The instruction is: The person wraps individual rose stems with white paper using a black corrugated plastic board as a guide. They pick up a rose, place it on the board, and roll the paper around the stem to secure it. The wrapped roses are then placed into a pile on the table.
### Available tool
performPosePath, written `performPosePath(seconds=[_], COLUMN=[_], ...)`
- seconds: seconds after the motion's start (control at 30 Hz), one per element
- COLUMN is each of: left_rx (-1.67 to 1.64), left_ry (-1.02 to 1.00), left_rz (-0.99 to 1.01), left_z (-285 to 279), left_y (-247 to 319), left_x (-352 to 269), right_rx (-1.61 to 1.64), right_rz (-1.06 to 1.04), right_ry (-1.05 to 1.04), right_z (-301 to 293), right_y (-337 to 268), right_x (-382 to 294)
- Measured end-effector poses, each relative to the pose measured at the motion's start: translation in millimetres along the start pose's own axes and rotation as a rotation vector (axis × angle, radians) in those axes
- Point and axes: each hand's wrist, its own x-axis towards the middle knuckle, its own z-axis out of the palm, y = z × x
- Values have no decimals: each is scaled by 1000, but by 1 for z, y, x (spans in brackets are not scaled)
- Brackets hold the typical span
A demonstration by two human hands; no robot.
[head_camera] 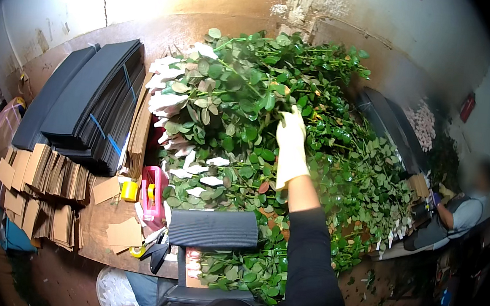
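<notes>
My right hand [292,142], in a cream rubber glove, reaches into a large pile of leafy rose stems [248,122]. Leaves hide some of its fingertips, so I cannot tell whether it grips a stem. At the pile's left end, several flower heads [167,102] wear white sleeves. Loose white-sleeved heads [196,169] lie lower down among leaves. My left hand is out of view; only a small blur of skin, perhaps my left arm, shows at the bottom edge. Directly before me, a black corrugated sheet [214,229] stands bent beside pale pink rose heads [193,263] with leafy stems.
Black corrugated sheets [93,87] and brown cardboard pieces [52,173] are stacked at left. Nearby lie a pink tape dispenser [152,195], a yellow tape roll [129,191] and a black stapler [158,253]. A white tub [112,289] stands below. Another person [458,215] sits at right.
</notes>
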Motion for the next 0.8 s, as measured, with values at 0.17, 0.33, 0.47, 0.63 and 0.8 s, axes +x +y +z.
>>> performPosePath(seconds=[0.17,0.33,0.47,0.63,0.8], left_rx=[-712,-475,-156,212,437], left_ry=[727,1355,1453,1277,1599], left_rz=[372,880,985,825,665], left_z=[-285,-455,-561,-576,-566], left_y=[104,185,260,302,298], left_x=[-38,60,84,121,109], right_rx=[531,209,-31,-835,-592], right_rz=[-296,-303,-273,-543,-391], right_ry=[32,-286,-292,-567,-721], right_z=[-42,-114,-80,-28,-80], right_y=[-25,-40,6,29,-34], right_x=[-58,-108,-140,-178,-157])
